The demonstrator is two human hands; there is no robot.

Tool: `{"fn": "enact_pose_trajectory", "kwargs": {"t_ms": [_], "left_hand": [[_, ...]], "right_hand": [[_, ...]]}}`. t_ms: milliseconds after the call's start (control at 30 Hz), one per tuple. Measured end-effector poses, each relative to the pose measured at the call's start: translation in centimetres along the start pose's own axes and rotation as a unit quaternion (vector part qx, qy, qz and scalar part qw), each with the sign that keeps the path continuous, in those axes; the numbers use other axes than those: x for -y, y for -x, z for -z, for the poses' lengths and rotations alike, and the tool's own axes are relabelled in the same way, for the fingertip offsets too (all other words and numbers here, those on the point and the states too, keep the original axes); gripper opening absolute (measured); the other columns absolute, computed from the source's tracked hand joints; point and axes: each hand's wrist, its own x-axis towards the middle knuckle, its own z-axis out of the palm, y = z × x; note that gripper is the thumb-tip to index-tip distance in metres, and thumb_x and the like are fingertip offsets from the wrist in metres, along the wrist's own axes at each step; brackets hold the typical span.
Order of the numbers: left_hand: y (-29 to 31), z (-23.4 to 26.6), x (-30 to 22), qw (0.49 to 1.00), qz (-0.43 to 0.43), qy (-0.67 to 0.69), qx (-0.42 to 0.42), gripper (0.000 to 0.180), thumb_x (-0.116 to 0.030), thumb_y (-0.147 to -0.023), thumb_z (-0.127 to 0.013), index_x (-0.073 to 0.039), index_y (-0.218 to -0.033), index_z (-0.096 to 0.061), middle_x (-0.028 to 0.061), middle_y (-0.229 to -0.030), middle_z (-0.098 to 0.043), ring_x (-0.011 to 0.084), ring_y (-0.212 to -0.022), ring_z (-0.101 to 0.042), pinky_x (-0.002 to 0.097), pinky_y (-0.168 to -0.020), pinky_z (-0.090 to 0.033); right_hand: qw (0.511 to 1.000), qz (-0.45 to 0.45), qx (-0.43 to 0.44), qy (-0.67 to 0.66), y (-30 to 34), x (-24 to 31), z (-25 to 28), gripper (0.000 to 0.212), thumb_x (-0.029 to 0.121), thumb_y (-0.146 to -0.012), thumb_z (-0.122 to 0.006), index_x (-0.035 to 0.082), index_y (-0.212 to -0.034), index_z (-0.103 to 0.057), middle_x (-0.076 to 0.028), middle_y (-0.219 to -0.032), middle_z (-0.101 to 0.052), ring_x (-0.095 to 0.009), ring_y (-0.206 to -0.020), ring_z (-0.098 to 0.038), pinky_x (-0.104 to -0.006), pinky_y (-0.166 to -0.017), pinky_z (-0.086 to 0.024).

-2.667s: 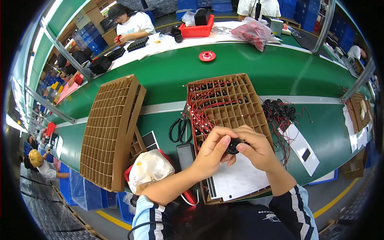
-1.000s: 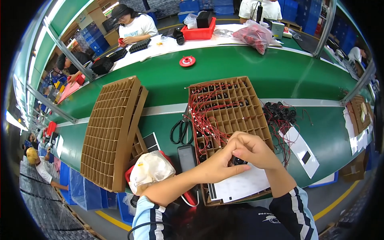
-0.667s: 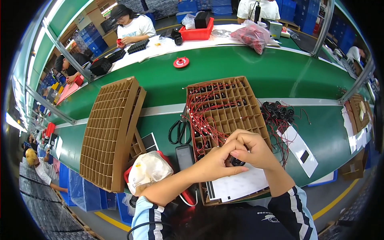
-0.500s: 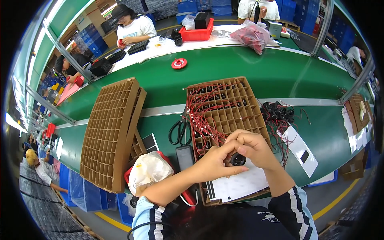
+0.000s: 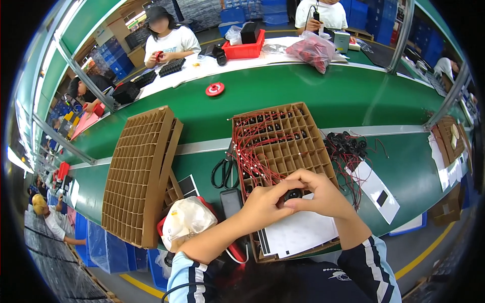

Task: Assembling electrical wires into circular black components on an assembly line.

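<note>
A small round black part, glossy and lens-like in front, is pinched between my two hands. My left hand grips it from the left, its thumb below the part. From the right, my right hand curls over it with thumb and forefinger at its rim. Both hands are above a cardboard divider tray. Black parts with red wires fill some of the tray's far and left cells. White sheets cover its near end. My fingers hide the sides of the held part.
Left stand stacked divider trays, black scissors and a white plastic bag. A heap of wired black parts and a white card lie right. Beyond, a green belt carries a red disc. Co-workers sit opposite.
The black part has turned in my hands, and my right fingers now cover more of its edge. On the belt the red disc has slid left. My view has shifted slightly.
</note>
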Motion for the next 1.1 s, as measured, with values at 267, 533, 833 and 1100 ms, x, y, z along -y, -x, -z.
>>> {"fn": "enact_pose_trajectory", "kwargs": {"t_ms": [267,533,833,1100], "left_hand": [[-0.4,-0.6,0.5,0.995,-0.067,-0.036,-0.06,0.037,-0.011,-0.066,-0.064,-0.011,-0.102,-0.056,0.0096,-0.072,-0.06,0.0223,-0.062,-0.06,0.0311,-0.058,-0.049],[-0.5,-0.5,0.0,0.998,-0.048,-0.017,-0.04,0.039,-0.004,-0.064,-0.064,-0.003,-0.101,-0.054,0.0126,-0.089,-0.063,0.025,-0.079,-0.064,0.0298,-0.069,-0.05],[-0.1,-1.2,0.6,0.997,-0.047,-0.037,-0.04,0.038,-0.009,-0.066,-0.064,-0.006,-0.102,-0.052,0.0139,-0.077,-0.061,0.0267,-0.066,-0.062,0.0328,-0.057,-0.049],[-0.2,-1.0,-0.2,0.999,-0.007,0.009,-0.054,0.08,-0.021,-0.065,-0.076,-0.008,-0.129,-0.031,0.0067,-0.08,-0.049,0.0119,-0.062,-0.048,0.0247,-0.057,-0.044]], "right_hand": [[0.996,0.017,-0.038,0.081,0.1,0.8,-0.2,0.04,0.012,-0.07,-0.069,0.0,-0.104,-0.053,-0.006,-0.089,-0.058,-0.011,-0.08,-0.056,-0.0242,-0.068,-0.046],[0.996,-0.009,-0.056,0.071,0.0,0.7,-0.7,0.044,0.013,-0.068,-0.07,0.002,-0.105,-0.048,-0.004,-0.085,-0.058,-0.008,-0.074,-0.053,-0.023,-0.062,-0.042],[0.994,-0.013,-0.054,0.098,0.2,0.4,-0.8,0.039,0.011,-0.068,-0.069,0.004,-0.099,-0.046,-0.001,-0.076,-0.057,-0.004,-0.066,-0.048,-0.0191,-0.054,-0.037],[0.977,0.03,-0.162,0.137,0.6,0.1,1.5,0.025,0.01,-0.071,-0.064,0.003,-0.091,-0.05,-0.005,-0.078,-0.054,-0.009,-0.063,-0.048,-0.0228,-0.055,-0.041]]}}
